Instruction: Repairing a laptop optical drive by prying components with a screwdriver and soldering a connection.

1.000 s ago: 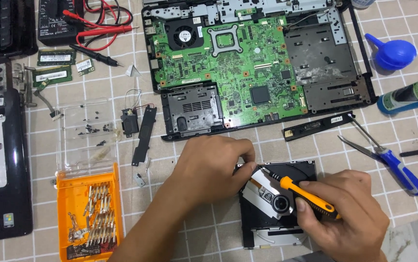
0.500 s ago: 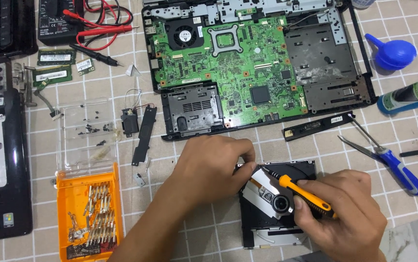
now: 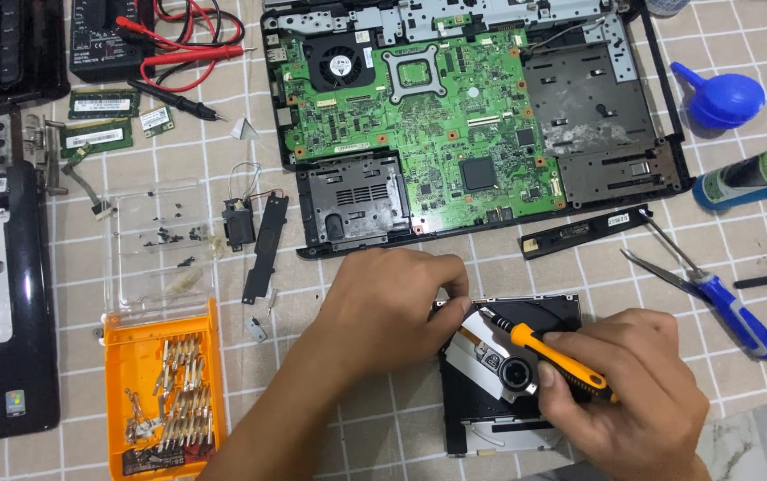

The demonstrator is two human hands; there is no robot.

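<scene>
Head view looks straight down on my bench, and I see my two hands meeting over the disc drive (image 3: 510,374), which lies flat on the checked tablecloth (image 3: 383,223) just below the opened laptop base (image 3: 454,116).

My left hand (image 3: 392,312) rests palm-down at the drive's upper left corner, seemingly to pin it so it cannot slide or turn under the tool. Its fingers (image 3: 450,298) are curled and close together, their tips pressing at the drive's edge; I cannot tell whether they pinch anything small there.

My right hand (image 3: 624,392) is closed around the screwdriver (image 3: 539,349), thumb and fingers wrapped tightly over the orange and black handle. I hold it slanted, tip up and to the left, so the point sits on the drive's upper part near the left fingertips, beside the round hub.

An orange bit case (image 3: 161,392) stands open well to the left, its clear lid holding loose screws. Blue-handled pliers (image 3: 713,289) lie to the right, apart from the drive and within easy reach.
</scene>
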